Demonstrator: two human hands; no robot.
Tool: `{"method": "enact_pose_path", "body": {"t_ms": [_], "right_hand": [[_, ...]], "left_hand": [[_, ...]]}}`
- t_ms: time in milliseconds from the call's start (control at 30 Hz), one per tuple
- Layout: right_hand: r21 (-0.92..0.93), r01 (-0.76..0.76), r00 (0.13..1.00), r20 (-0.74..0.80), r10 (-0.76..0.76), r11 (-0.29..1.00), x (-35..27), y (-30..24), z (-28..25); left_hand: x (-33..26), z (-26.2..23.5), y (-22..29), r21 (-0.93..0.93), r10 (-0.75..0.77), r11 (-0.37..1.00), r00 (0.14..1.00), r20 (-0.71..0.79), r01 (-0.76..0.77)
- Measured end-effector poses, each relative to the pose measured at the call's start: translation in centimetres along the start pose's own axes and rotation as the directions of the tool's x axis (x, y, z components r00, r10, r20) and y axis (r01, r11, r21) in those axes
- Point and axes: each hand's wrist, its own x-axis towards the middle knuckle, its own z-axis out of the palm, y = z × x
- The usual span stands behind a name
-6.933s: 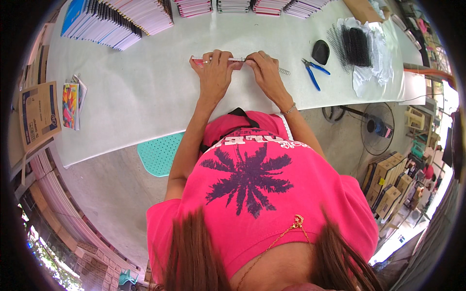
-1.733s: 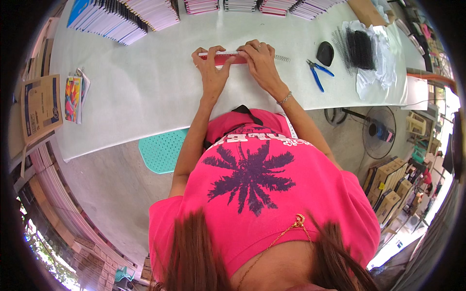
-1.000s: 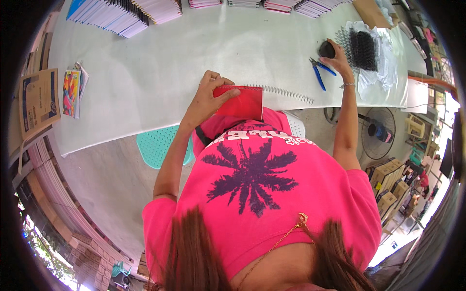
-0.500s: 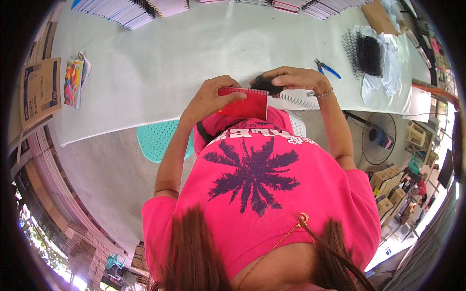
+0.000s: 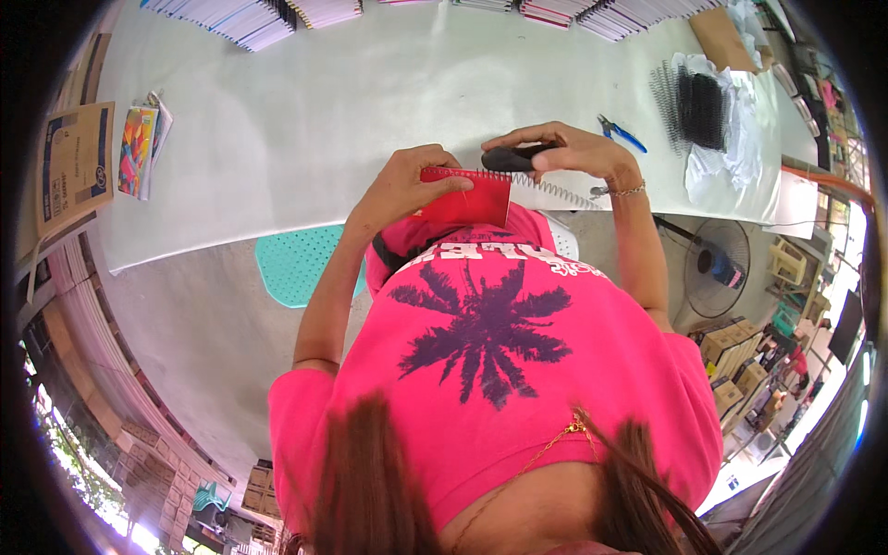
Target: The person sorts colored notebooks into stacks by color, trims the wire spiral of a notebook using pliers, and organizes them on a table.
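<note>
My left hand (image 5: 407, 183) is closed on a small red notebook (image 5: 476, 205) at the table's near edge, thumb across its cover. A spiral binding coil (image 5: 562, 191) runs along the notebook's top edge and sticks out well past its right corner, below my right hand (image 5: 581, 154). That hand grips a rounded black handheld object (image 5: 504, 160), its kind unclear, just above the coil at the notebook's right end. The fingers behind the notebook are hidden.
Blue-handled cutting pliers (image 5: 624, 134) lie right of my hands. Farther right, black binding coils (image 5: 701, 111) rest on white wrapping. Stacked bound books (image 5: 231, 23) line the far edge. A colourful booklet (image 5: 139, 153) and a cardboard box (image 5: 76, 171) are at left; a fan (image 5: 717, 266) stands right.
My right hand has lifted slightly with the black object, which now shows more fully above the coil. My left hand still holds the notebook in nearly the same place.
</note>
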Motion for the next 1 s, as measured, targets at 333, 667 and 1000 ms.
{"method": "enact_pose_path", "body": {"t_ms": [333, 667, 1000], "right_hand": [[-0.45, -0.158, 0.874, -0.478, -0.088, 0.879, 2.4, 1.8, -1.4], [-0.553, 0.011, 0.946, -0.264, -0.188, 0.833, 1.3, -1.3, 4.4], [-0.755, 0.045, 0.865, -0.299, -0.404, 0.654, 1.1, 1.2, 6.3]], "left_hand": [[0.3, 0.0, 0.4, 0.044, 0.008, 0.999, 0.999, -0.053, -0.006], [0.2, -0.7, -0.4, 0.141, 0.049, 0.989, 0.999, 0.016, -0.051], [-0.1, -0.7, 0.7, 0.207, 0.045, 0.977, 0.998, 0.035, -0.052]]}}
